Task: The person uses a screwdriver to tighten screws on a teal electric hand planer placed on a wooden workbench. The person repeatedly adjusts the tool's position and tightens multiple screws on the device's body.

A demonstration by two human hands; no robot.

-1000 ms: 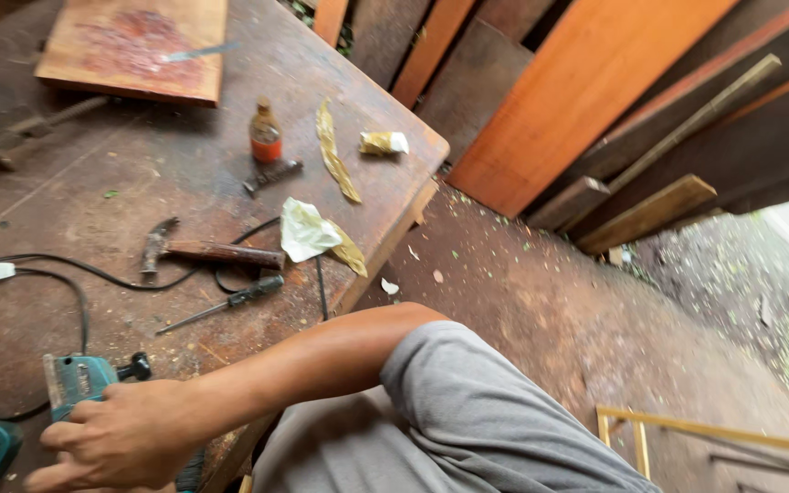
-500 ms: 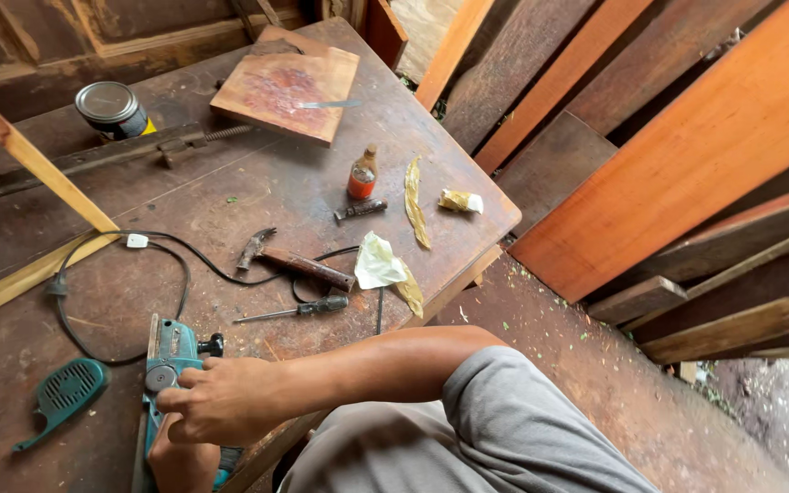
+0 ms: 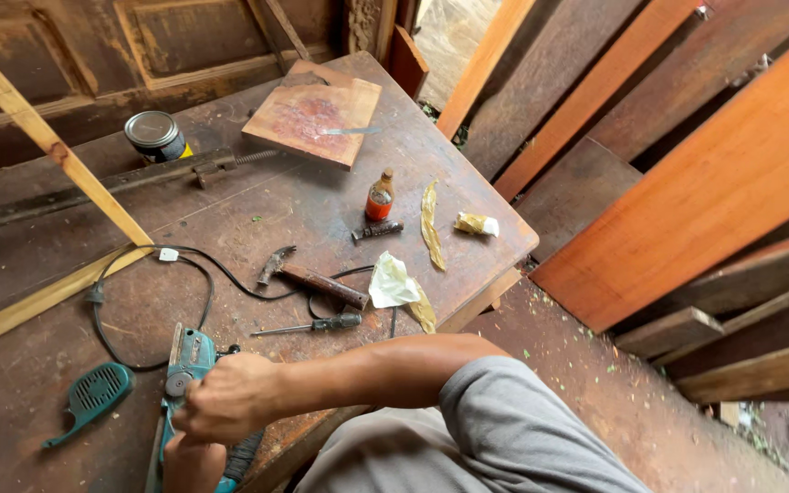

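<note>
A teal power tool point(image 3: 187, 354) lies near the front edge of a worn brown workbench point(image 3: 257, 219). My right hand point(image 3: 228, 398) reaches in from the right and closes over the tool's middle. My left hand point(image 3: 191, 464) is low in the frame, gripping the tool's lower end, and is partly cut off by the frame's edge. A black cord point(image 3: 152, 292) loops away from the tool across the bench. A detached teal vented cover point(image 3: 93, 394) lies just left of the tool.
A screwdriver point(image 3: 308, 326), a hammer point(image 3: 314, 281), a crumpled paper scrap point(image 3: 391, 281), a small orange bottle point(image 3: 378, 196), a tin can point(image 3: 155, 135) and a square wooden board point(image 3: 314, 114) lie on the bench. Pale wooden strips point(image 3: 47, 146) cross the left. Planks point(image 3: 714, 183) lean at the right.
The view has swung up and left, showing more of the bench. My right hand stays on the teal tool, and my left hand now grips its lower end.
</note>
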